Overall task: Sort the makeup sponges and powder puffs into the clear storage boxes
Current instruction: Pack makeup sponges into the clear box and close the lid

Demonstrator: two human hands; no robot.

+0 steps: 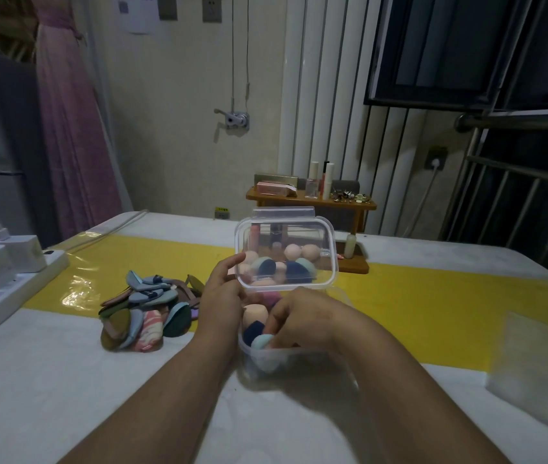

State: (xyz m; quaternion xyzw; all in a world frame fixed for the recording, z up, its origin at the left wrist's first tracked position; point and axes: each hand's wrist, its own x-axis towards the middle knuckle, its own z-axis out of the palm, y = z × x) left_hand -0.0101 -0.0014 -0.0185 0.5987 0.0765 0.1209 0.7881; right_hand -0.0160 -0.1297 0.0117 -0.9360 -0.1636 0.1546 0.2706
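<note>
Left hand (pixel 222 289) pinches the left edge of the clear plastic lid (pixel 286 252), which stands tilted up just beyond my knuckles. Right hand (pixel 302 318) is down inside the clear plastic storage box (pixel 282 360), fingers curled among the egg-shaped makeup sponges (pixel 255 316), tips at the pale teal sponge (pixel 262 341). Gripping or pressing: can't tell. Best to seat every sponge below the rim before lowering the lid. The heap of flat powder puffs (pixel 142 313) lies unsorted, left of my left hand.
</note>
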